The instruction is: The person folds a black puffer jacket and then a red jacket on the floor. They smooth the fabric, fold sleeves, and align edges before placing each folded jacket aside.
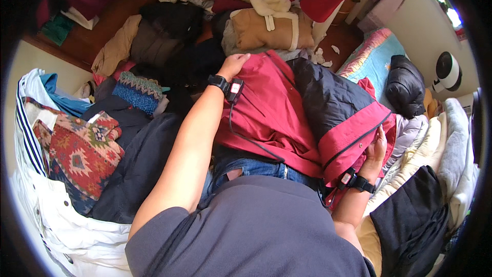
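A red jacket (269, 104) with a black lining (326, 88) lies spread over the person's lap, across blue jeans (265, 167). My left hand (234, 65) pinches the jacket's upper left edge between thumb and fingers. On the right, my right hand (377, 146) is at a red flap with a dark zip and a metal snap; the fingers point up along its edge, and the palm lies against the cloth. Whether that hand grips the fabric is unclear. Both wrists wear black bands with small devices, and a cable runs from the left one across the jacket.
Folded clothes surround the lap: a patterned red garment (80, 154) and white clothing (80, 231) at left, black trousers (411, 215) and pale stacks at right. Ahead lie a tan coat (265, 30) with cream trim and dark garments. A white-and-black device (447, 71) stands by the right wall.
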A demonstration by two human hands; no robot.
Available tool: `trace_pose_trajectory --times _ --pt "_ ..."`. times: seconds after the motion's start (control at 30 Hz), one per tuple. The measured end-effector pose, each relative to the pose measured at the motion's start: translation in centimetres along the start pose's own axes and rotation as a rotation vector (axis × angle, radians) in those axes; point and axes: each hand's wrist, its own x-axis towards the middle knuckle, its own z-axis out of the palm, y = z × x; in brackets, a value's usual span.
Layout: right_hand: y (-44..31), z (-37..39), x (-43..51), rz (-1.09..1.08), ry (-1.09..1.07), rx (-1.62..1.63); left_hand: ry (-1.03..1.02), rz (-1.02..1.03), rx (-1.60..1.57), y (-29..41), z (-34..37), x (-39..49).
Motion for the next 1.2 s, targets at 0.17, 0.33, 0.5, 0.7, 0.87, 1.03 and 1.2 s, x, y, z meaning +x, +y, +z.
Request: trace_pose_trajectory --times 0.17,0.33,0.5,0.7,0.87,1.03,1.2 --pt "-1.4 0.7 2.0 -0.015 -0.032 -0.053 -0.481 -0.126 -0.025 7.8 -3.3 -3.6" --pt "-1.7 3.5 4.4 -0.263 0.013 -0.713 -0.368 0.121 0.213 10.1 -6.2 -11.5" --pt "-2.6 14.6 2.3 -1.097 0.291 -1.741 -0.322 0.362 0.108 11.6 -6.0 -17.0" --pt "5.1 28.2 -6.1 -0.806 -0.824 -1.284 -0.42 0.285 -0.061 14.2 -3.1 -20.5" --pt "13.6 29.5 -7.8 -0.384 -1.004 -0.992 -0.615 0.304 0.128 16.0 -1.5 -22.6" --pt "15.4 28.1 -8.5 -0.394 -1.048 -0.91 -0.495 0.266 0.139 16.3 0.5 -23.6" --pt "16.1 27.8 -8.8 -0.361 -0.985 -0.984 -0.102 0.22 0.783 14.9 2.1 -22.8"
